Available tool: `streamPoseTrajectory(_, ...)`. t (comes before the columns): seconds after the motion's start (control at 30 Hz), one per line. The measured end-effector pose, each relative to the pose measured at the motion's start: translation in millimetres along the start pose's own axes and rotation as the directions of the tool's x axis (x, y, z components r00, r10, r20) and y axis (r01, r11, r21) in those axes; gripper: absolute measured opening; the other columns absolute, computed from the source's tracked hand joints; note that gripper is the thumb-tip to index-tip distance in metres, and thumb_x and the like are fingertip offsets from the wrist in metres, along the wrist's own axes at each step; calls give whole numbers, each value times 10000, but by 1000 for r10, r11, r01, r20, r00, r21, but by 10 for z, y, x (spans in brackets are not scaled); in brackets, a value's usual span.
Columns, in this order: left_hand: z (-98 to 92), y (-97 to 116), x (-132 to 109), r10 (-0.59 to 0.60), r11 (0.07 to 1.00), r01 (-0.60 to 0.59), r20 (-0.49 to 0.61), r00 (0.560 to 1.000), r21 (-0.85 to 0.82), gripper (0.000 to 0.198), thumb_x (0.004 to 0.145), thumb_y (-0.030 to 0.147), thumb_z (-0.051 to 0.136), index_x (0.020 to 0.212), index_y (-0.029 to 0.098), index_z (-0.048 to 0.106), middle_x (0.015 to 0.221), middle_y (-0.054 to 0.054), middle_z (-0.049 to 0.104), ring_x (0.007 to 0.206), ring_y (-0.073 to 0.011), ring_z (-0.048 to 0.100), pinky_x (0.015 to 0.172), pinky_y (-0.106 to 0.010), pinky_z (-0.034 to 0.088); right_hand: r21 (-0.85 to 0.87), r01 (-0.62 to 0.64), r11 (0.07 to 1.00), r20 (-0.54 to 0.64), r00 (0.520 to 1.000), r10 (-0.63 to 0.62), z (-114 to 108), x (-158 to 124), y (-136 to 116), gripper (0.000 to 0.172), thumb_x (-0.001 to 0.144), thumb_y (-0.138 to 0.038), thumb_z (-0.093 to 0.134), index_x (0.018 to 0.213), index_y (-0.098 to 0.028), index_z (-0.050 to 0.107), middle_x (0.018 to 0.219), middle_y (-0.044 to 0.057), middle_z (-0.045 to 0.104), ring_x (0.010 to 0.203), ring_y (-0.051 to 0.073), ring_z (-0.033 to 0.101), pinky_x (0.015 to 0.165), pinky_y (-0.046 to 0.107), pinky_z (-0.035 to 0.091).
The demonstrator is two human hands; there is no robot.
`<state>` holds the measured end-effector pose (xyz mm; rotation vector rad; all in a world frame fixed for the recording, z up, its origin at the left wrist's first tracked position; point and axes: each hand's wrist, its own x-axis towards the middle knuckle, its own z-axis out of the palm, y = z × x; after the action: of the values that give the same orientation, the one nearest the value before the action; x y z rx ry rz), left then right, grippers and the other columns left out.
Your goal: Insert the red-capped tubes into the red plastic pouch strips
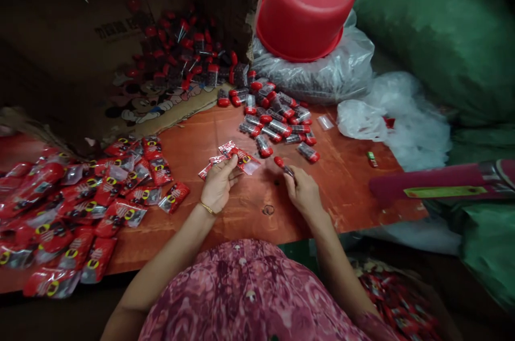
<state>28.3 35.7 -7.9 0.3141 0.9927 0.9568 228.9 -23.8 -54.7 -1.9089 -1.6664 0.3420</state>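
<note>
Ahead of you, an upturned round red plastic tub point(308, 8); to its right, a bulging green sack point(442, 35). A magenta cylinder point(438, 178) with a yellow-green strip point(444, 191) juts in from your right.

Packets point(108, 188) lay left on the table point(249, 220), tubes point(279, 126) near the middle. A box point(60, 62) behind the packets held more tubes. Behind the table's tubes, to the right, a tub point(308, 8) sat on a bag point(322, 78).
</note>
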Motion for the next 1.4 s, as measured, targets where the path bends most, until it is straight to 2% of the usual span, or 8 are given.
streamPoseTrajectory(0.07, -12, 13, -23, 22, 1000, -22, 10, 1000, -4, 317, 522, 354, 807, 687, 152, 626, 656, 13, 668, 599, -89, 607, 630, -209, 461, 341, -84, 936, 64, 996, 66, -27, -108, -184, 348, 873, -415, 380, 1054, -160, 534, 743, 65, 643, 641, 184, 589, 617, 318, 463)
streamPoseTrajectory(0.2, -12, 12, -54, 67, 997, -68, 33, 997, 31, 389, 447, 413, 822, 636, 147, 610, 632, 15, 653, 593, -89, 592, 634, -215, 460, 731, -308, 609, 272, 950, 153, -88, -271, -526, 334, 856, -475, 411, 991, -193, 528, 498, -49, 519, 398, 110, 469, 429, 237, 400)
streamPoseTrajectory(0.3, -15, -6, -73, 104, 991, -108, 48, 993, 75, 398, 456, 444, 809, 616, 141, 607, 604, 26, 626, 571, -75, 562, 629, -210, 450, 804, -354, 477, 310, 935, 170, -94, -276, -649, 328, 808, -488, 488, 934, -191, 549, 466, -61, 509, 375, 91, 449, 417, 222, 393)
streamPoseTrajectory(0.53, -32, -17, -123, 177, 973, -192, 116, 977, 131, 374, 510, 453, 785, 624, 133, 627, 609, 24, 616, 586, -76, 542, 613, -207, 432, 824, -439, 359, 407, 898, 166, -16, -154, -707, 348, 784, -491, 512, 897, -167, 573, 395, -83, 459, 315, 79, 399, 345, 203, 360)
streamPoseTrajectory(0.83, 75, -140, -120, 175, 984, -172, 99, 980, -38, 369, 454, 314, 832, 710, 143, 628, 700, 19, 655, 630, -85, 569, 665, -220, 447, 811, -358, 463, 313, 934, 174, 146, -130, -875, 339, 855, -500, 414, 935, -190, 524, 476, -78, 474, 368, 74, 422, 370, 193, 343)
streamPoseTrajectory(1.0, 93, -170, -160, 126, 991, -130, 150, 981, 15, 324, 560, 390, 769, 691, 150, 594, 589, 27, 604, 454, -78, 488, 468, -224, 389, 784, -260, 564, 169, 963, 208, 304, -108, -955, 247, 874, -478, 394, 884, -235, 437, 573, -61, 457, 451, 94, 438, 431, 219, 385)
streamPoseTrajectory(1.23, 43, -216, -127, 165, 986, -168, 109, 980, 20, 374, 544, 435, 766, 679, 153, 562, 474, 66, 478, 394, -53, 397, 383, -200, 320, 748, -316, 584, 231, 948, 218, 381, -25, -1044, 263, 878, -507, 334, 858, -249, 382, 606, -43, 439, 450, 105, 433, 415, 235, 392)
streamPoseTrajectory(1.4, -67, -161, -181, 185, 983, -185, 132, 974, -14, 396, 574, 474, 729, 708, 133, 577, 571, 22, 543, 441, -70, 462, 382, -204, 339, 785, -323, 529, 388, 922, -13, 332, 6, -975, 294, 839, -462, 468, 1028, -246, 409, 640, -55, 537, 429, 92, 494, 451, 237, 431)
